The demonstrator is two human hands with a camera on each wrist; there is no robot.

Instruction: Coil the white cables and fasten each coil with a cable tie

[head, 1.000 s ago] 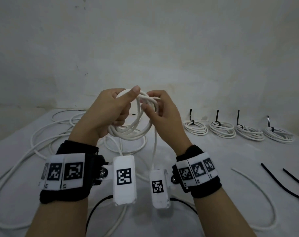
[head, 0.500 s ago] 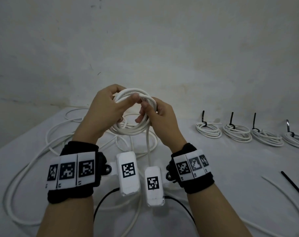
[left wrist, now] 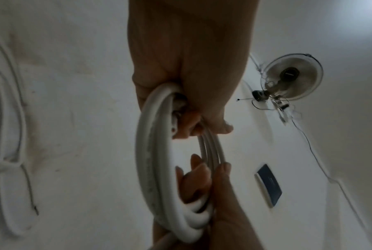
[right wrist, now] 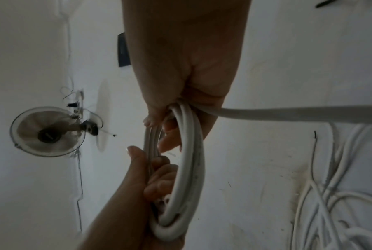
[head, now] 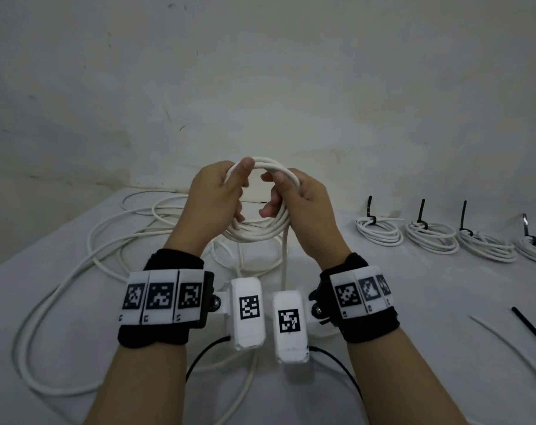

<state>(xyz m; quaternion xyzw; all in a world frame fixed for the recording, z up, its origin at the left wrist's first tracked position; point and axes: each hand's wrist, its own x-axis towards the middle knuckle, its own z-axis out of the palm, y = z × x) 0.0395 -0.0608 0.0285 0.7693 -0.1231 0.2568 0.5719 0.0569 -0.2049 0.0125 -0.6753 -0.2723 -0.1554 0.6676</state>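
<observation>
A coil of white cable (head: 262, 231) is held upright in the air above the desk (head: 413, 302), several loops lying together. The left hand (head: 213, 204) has its grip closed on the coil's left side, thumb laid over the top strands and fingers curled through the ring. The right hand (head: 306, 204) grips the right side the same way — fingers wrapped around the bundle, thumb on top. From the right hand a free run of the cable (head: 284, 259) hangs straight down between the wrists. More loose white cable (head: 61, 289) sprawls over the left of the desk. To the right, well apart, four finished coils (head: 380, 233) sit in a row — each bound with a black cable tie (head: 370, 210) standing up. A loose black tie (head: 533, 332) lies near the right edge.
</observation>
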